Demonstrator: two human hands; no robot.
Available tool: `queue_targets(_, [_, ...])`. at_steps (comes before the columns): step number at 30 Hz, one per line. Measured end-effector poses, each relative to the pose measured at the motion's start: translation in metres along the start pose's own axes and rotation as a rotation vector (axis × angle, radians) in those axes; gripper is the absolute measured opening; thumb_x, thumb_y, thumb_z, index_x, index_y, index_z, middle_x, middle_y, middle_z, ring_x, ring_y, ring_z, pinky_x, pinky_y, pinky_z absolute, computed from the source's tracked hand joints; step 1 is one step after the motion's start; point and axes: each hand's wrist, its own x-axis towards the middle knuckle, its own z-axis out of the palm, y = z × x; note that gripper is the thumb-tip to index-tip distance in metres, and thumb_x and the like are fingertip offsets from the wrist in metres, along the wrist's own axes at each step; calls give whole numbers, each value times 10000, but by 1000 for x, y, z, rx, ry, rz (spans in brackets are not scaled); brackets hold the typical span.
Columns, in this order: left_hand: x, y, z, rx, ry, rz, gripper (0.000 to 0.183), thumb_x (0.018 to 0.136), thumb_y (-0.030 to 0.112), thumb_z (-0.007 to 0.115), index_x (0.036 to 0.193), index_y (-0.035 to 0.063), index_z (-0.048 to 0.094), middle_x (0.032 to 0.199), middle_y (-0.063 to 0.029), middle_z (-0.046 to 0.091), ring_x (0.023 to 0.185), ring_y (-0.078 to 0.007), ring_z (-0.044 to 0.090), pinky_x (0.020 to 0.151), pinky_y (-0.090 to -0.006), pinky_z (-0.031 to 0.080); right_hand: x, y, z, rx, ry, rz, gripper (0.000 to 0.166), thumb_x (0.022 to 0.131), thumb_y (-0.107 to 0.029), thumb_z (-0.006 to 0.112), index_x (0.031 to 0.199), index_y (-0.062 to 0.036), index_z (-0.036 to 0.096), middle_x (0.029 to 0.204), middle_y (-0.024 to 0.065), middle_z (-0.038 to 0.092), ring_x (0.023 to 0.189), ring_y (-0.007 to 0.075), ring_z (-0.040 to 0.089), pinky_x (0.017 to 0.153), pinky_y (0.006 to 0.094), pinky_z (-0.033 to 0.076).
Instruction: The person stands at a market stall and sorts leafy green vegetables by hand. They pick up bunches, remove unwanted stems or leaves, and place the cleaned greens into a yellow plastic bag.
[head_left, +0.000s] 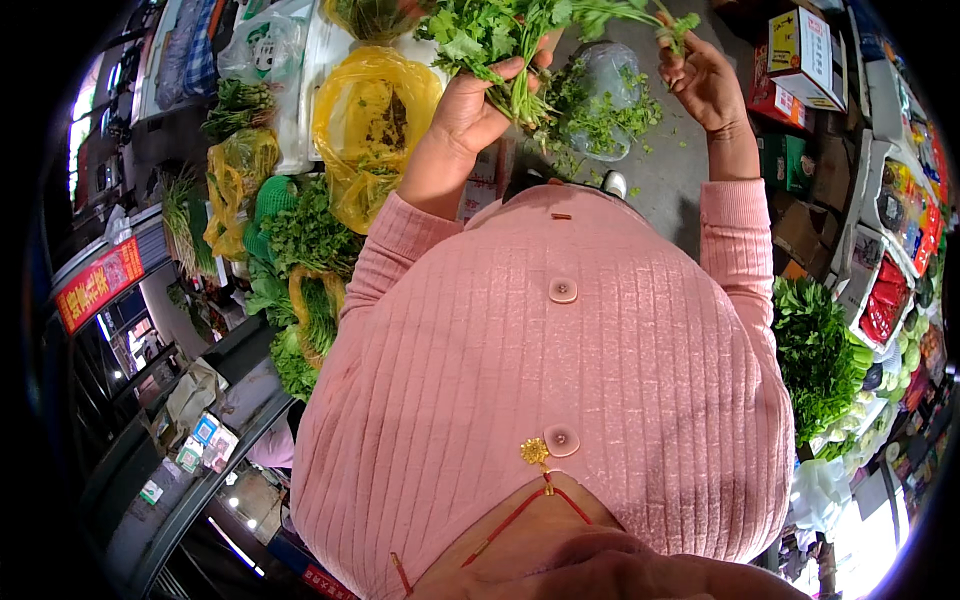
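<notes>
My left hand (472, 97) grips a bunch of cilantro (487, 37) by its stems, leaves spreading past the top of the picture. Off to the right, my right hand (709, 86) pinches a thin cilantro sprig (679, 26) between thumb and fingers. Below and between the hands, a clear plastic bag (611, 75) lies on the floor, with loose cilantro pieces (600, 116) on and around it. Left of my left hand sits an open yellow plastic bag (337, 94) with dark soil and bits of greens inside.
Bagged greens and leafy bunches (311, 232) line the left side. Cardboard boxes (806, 64) are stacked at right, with more leafy greens (810, 360) and packaged goods beyond. Leaf scraps dot the grey floor (675, 161) near a white-toed shoe (615, 184).
</notes>
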Motion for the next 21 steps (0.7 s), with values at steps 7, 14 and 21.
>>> queue_targets(7, [1, 1, -9, -58, 34, -14, 435, 846, 22, 555, 1265, 27, 441, 1079, -99, 551, 956, -191, 556, 788, -295, 501, -7, 32, -50, 320, -106, 85, 551, 930, -367, 402, 1288, 50, 369, 1095, 140, 557, 713, 146, 432, 645, 250, 390])
queue_targets(14, [8, -14, -21, -245, 144, -144, 453, 872, 123, 547, 1267, -8, 370, 1228, -145, 505, 835, -155, 553, 733, -302, 472, -17, 16, 50, -44, -166, 173, 441, 900, -279, 460, 1248, -9, 472, 980, 89, 612, 659, 108, 472, 631, 213, 415])
queue_targets(21, [11, -14, 20, 77, 160, -205, 217, 799, 249, 685, 892, 70, 604, 698, 12, 545, 687, -113, 547, 634, -268, 489, -26, 27, 88, -716, -176, 201, 285, 847, -137, 456, 1052, 0, 599, 754, -6, 567, 602, 59, 403, 550, 215, 338])
